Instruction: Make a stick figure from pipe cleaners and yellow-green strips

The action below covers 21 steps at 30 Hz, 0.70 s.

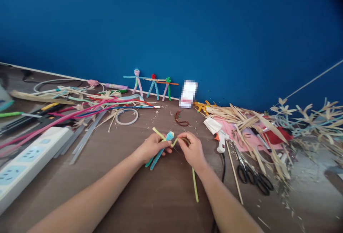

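At the middle of the table, my left hand [153,147] is closed around a small pipe-cleaner figure [169,136] with a light blue head and blue-teal legs pointing down to the left. A yellow-green stem sticks out at its upper left. To the right of the figure, my right hand [191,148] pinches a yellow-green pipe cleaner [195,185] between thumb and fingers. One end of it reaches the figure and the other hangs below the palm toward the table's front.
Three pipe-cleaner figures [153,86] lean on the blue wall. A power strip [29,160] and colored stems lie left. On the right are a glue gun [221,140], scissors [252,176], a thin stick [235,174] and dried husks [246,118]. A beaded bracelet [182,122] lies behind my hands.
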Tool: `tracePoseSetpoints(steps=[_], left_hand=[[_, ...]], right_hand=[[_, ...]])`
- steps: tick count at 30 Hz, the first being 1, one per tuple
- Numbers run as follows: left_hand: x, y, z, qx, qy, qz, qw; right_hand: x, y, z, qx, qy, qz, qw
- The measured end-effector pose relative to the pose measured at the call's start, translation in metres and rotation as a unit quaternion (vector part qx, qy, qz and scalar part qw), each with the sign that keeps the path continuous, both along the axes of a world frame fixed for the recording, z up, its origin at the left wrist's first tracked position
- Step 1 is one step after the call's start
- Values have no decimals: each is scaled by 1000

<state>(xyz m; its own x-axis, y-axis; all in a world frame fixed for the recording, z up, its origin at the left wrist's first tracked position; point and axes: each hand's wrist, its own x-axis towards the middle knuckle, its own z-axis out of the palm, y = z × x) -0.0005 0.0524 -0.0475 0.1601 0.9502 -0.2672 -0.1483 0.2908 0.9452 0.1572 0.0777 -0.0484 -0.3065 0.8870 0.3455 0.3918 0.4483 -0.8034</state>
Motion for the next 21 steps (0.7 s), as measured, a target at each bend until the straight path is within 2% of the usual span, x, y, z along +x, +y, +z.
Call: tracePoseSetpoints(steps=[4,10,13,15,21], left_hand=[[4,-2,-1,61,72,4,996],[8,-2,-2,88,66,84,990],[7,-1,-4,70,12,146,987],[7,0,-4,55,-47,167,983],[4,3,-6,-3,-174,147,974]], right_hand=[[-2,-8,8,56,-40,7,998],[-7,-19,13,72,-26,25,997],[-11,-22,12,69,-25,45,996],[-13,-24,10,63,-38,60,996],[-13,-19,2,35,-49,47,997]])
